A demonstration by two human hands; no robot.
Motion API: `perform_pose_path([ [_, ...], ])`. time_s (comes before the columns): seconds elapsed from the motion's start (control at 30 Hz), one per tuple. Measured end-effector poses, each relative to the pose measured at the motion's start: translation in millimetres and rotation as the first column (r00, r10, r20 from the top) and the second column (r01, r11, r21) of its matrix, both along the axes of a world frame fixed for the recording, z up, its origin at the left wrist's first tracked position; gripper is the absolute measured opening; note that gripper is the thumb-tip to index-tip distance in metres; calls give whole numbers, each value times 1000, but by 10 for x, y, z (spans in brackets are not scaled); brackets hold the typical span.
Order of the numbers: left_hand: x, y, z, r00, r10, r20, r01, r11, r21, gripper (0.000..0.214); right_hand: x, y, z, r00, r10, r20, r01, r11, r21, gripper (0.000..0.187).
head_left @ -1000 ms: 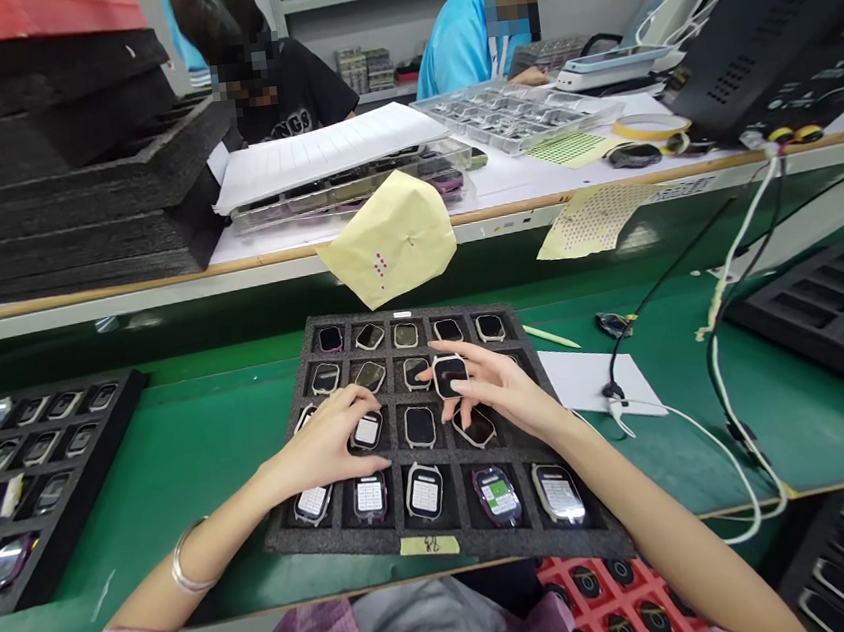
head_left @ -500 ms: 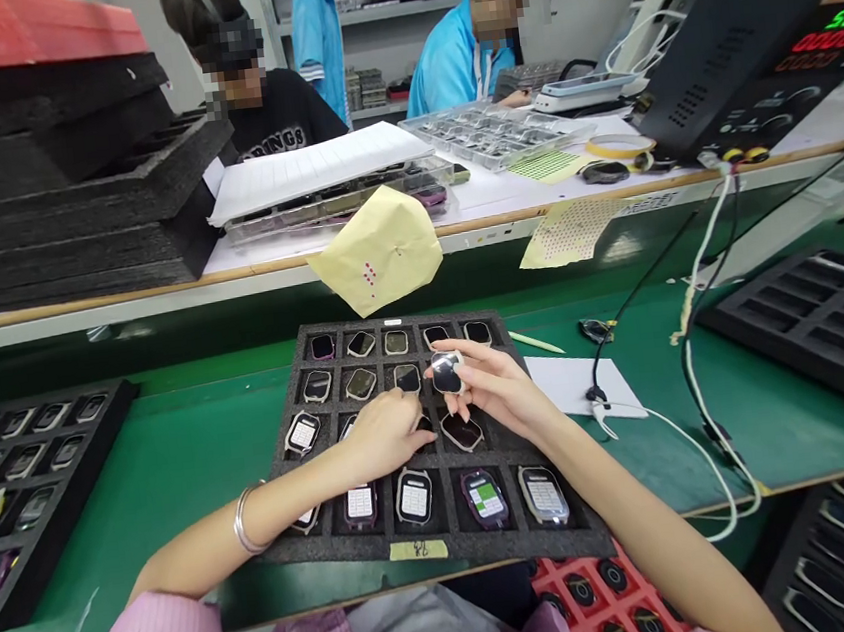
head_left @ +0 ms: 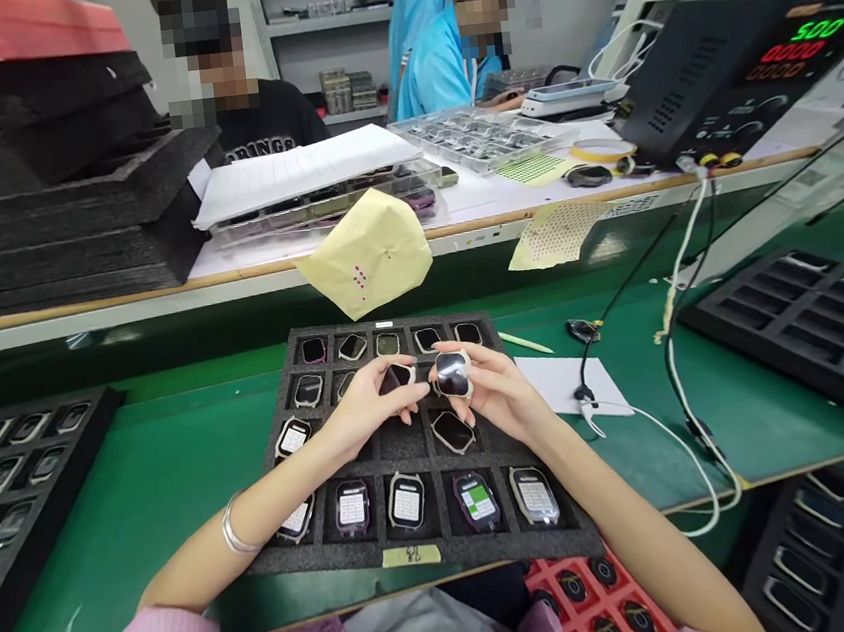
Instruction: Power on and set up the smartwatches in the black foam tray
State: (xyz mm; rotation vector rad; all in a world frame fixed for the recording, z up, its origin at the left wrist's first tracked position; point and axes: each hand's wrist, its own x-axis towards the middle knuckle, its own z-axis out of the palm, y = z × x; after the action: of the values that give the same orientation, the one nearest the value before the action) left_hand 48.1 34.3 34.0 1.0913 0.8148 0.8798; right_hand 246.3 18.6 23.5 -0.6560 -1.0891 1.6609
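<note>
Several trays, far left: black foam trays (head_left: 39, 195) are stacked on the raised back surface. A low black tray (head_left: 38, 467) of small watch bodies lies below on the green surface (head_left: 180, 452).
Left hand (head_left: 361, 413): it is lifted over the middle tray, with a silver bangle (head_left: 234, 525) on the wrist. Thumb and fingers (head_left: 407, 394) are closed on a tilted dark watch body (head_left: 396, 374), pinched at its rim.
Right hand (head_left: 506, 398): it sits just beside the left. Its fingers are closed round a square black-faced watch body (head_left: 452, 374) with a pale case, gripped by the sides, the glossy face turned up toward the camera.
Where the two pieces are: both are held in the air, near each other but apart, above the middle rows.
Pocketed black foam tray (head_left: 566, 542): it lies under both hands with one watch body to a pocket. The lit watch screens (head_left: 407, 504) fill the near row and dark faces fill the rows behind. The pocket below the left hand looks empty. A yellow label (head_left: 411, 555) is on the near rim.
Handling: each piece is probably light and rigid, with a smooth face that would smudge or scratch and slip under a flat grip. The case edges are the safer place to hold.
Behind: a yellow paper sheet (head_left: 366, 251) hangs off the back surface.
Right: a white paper sheet (head_left: 561, 382) lies beside the tray, then a white cable (head_left: 684, 329). A black power supply (head_left: 743, 71) with lit digits stands behind.
</note>
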Motion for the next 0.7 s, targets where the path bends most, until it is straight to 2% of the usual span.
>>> perform_pose_path([
  [0.1, -27, -32, -52, 993, -9, -121, 25, 991, 131, 29, 2, -5, -4, 999, 44, 0, -44, 999, -1, 40],
  [0.23, -47, -76, -37, 971, -62, -232, 101, 982, 162, 22, -4, -7, -12, 997, 79, -22, -79, 997, -2, 39],
  [0.4, -44, -95, -58, 962, -33, -269, 91, 974, 207, 26, -4, -4, -18, 994, 104, -32, -104, 995, 0, 36],
  [0.57, -48, -66, -125, 943, 68, -325, 51, 938, 343, 29, -7, -5, -20, 995, 99, -18, -99, 995, 13, 36],
  [0.7, -44, -65, -145, 943, 45, -329, 74, 938, 340, 28, -31, -15, -11, 995, 97, 14, -97, 995, 26, 37],
])
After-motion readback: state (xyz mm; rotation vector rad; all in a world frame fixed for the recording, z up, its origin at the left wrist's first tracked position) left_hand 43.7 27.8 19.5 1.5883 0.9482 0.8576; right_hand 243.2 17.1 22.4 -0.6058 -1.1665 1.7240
